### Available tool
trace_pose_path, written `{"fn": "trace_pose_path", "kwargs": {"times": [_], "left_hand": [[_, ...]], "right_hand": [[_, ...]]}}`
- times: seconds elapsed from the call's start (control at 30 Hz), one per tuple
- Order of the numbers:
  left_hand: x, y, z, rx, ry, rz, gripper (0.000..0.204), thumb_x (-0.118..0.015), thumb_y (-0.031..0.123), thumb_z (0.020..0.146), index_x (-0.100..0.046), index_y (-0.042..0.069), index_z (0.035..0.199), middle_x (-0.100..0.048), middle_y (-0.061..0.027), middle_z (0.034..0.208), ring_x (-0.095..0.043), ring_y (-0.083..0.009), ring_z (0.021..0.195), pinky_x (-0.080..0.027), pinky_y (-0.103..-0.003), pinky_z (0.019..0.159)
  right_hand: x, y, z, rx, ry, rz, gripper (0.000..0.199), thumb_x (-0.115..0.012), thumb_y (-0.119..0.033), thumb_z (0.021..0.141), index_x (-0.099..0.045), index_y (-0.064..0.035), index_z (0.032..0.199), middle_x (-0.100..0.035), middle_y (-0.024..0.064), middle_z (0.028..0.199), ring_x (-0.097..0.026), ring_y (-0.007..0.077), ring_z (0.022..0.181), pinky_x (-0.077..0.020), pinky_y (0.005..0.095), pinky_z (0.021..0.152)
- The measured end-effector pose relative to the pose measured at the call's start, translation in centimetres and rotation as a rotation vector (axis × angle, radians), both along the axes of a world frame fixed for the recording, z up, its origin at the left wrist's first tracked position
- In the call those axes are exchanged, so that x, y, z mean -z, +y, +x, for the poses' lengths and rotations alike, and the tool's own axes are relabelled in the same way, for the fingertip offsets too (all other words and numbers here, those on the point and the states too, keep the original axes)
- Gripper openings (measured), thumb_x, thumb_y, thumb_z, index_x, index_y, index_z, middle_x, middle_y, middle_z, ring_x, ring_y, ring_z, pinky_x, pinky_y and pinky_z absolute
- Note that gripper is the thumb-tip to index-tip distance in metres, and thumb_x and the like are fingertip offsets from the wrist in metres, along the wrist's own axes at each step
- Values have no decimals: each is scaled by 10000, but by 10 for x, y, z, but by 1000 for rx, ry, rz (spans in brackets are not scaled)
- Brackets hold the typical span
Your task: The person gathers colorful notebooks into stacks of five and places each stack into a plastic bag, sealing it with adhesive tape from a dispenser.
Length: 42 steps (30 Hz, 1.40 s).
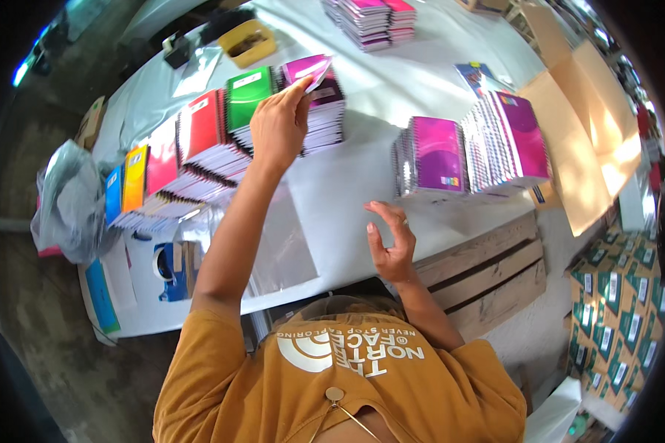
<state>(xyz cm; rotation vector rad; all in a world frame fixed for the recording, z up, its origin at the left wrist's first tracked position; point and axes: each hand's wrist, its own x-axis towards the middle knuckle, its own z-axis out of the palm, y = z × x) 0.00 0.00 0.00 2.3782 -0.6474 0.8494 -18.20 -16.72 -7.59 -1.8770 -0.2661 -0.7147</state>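
My left hand (279, 127) reaches over to the far stack, its fingers closed on the near edge of a purple spiral notebook (304, 69). That notebook sits tilted on top of a tall stack of notebooks (324, 118). To its left stand stacks topped by a green notebook (249, 97), a red notebook (201, 124), a pink notebook (162, 156), a yellow notebook (135, 171) and a blue notebook (114, 193). My right hand (394, 244) hovers near the table's front edge, fingers curved and apart, holding nothing. Beyond it is a stack topped by a purple notebook (437, 151).
Right of that stands another stack with a magenta notebook (523, 135), beside an open cardboard box (595, 140). Clear plastic sheets (284, 247) and a tape dispenser (176, 272) lie near the front edge. A yellow tub (247, 43) and more notebooks (366, 22) stand farther back.
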Motion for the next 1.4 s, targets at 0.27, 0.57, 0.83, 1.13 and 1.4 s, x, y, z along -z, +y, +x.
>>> {"fn": "trace_pose_path", "kwargs": {"times": [0.27,0.57,0.83,1.13,1.4], "left_hand": [[26,154,-155,-163,547,-562,301,-517,29,905,-570,13,1201,-633,-96,1080,-539,-93,982,-405,-224,848],[163,202,-236,-176,598,134,564,-561,355,877,-418,106,1364,-309,-136,1465,-247,-323,1369,-166,-500,1099],[144,262,-206,-382,542,-223,501,-561,317,900,-464,41,1307,-415,-203,1369,-380,-347,1279,-273,-443,1052],[79,270,-197,-216,649,-1111,409,-551,231,924,-499,-14,1248,-550,-141,1194,-524,-185,1068,-400,-307,931],[146,249,-188,-437,927,-349,600,-691,296,810,-423,0,1258,-511,-185,1153,-534,-278,997,-454,-370,819]], "right_hand": [[4,45,6,-47,186,86,253,-550,7,845,-599,-14,1092,-662,110,949,-610,214,907,-458,332,839],[-42,134,135,56,34,1,267,-633,-135,826,-614,-19,1066,-664,115,916,-610,258,905,-453,348,828],[-63,127,258,97,625,-327,460,-727,-297,684,-614,-14,1029,-670,182,911,-644,319,880,-481,388,784],[-86,189,81,-310,426,534,317,-733,-218,792,-586,-13,985,-628,51,887,-579,107,738,-478,238,709],[80,230,36,-323,891,-118,363,-693,-209,812,-554,-6,1079,-625,137,905,-594,231,792,-480,318,716]]}}
